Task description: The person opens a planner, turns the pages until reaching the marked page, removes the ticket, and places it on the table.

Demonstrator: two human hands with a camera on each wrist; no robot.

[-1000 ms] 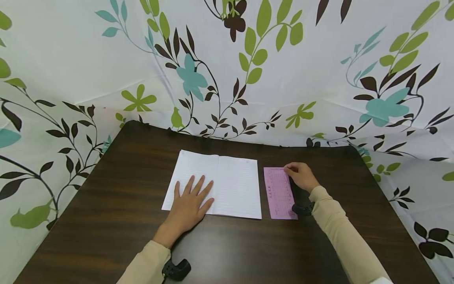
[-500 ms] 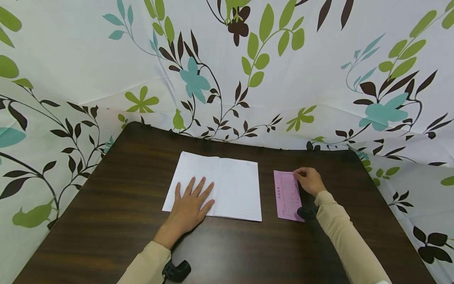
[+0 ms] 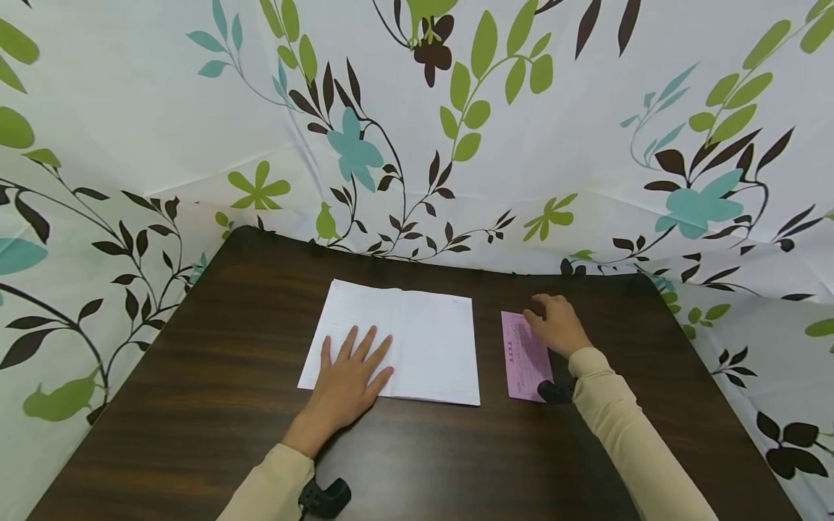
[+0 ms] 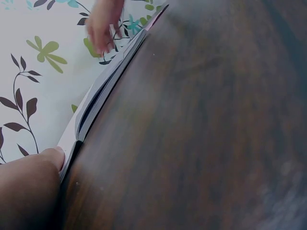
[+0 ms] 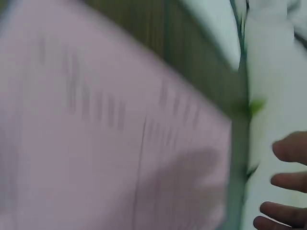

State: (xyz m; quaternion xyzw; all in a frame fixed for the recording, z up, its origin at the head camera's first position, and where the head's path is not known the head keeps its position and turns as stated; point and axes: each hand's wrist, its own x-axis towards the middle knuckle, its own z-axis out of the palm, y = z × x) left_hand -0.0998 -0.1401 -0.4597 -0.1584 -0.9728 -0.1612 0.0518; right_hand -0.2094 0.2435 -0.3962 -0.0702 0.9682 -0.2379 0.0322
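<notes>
An open lined notebook (image 3: 436,347) lies in the middle of the dark table in the head view. My left hand (image 3: 348,373) rests flat on its left page, fingers spread; in the left wrist view the thumb (image 4: 55,157) lies on the notebook's edge. To the right of the notebook is a pink printed slip of paper (image 3: 521,362). Over the slip's top right corner hovers my right hand (image 3: 557,325), fingers apart and loosely bent, holding nothing. The right wrist view shows the slip blurred, with the fingertips (image 5: 290,148) apart from it.
The dark wooden table (image 3: 417,463) ends at a white leaf-patterned cloth (image 3: 391,108) behind and along the sides. A black wrist device (image 3: 324,498) sits on the left wrist, another (image 3: 555,391) on the right, partly over the slip.
The right hand slid the pink slip to the right, away from the notebook, then let go of it and rose slightly. The left hand has stayed on the notebook.
</notes>
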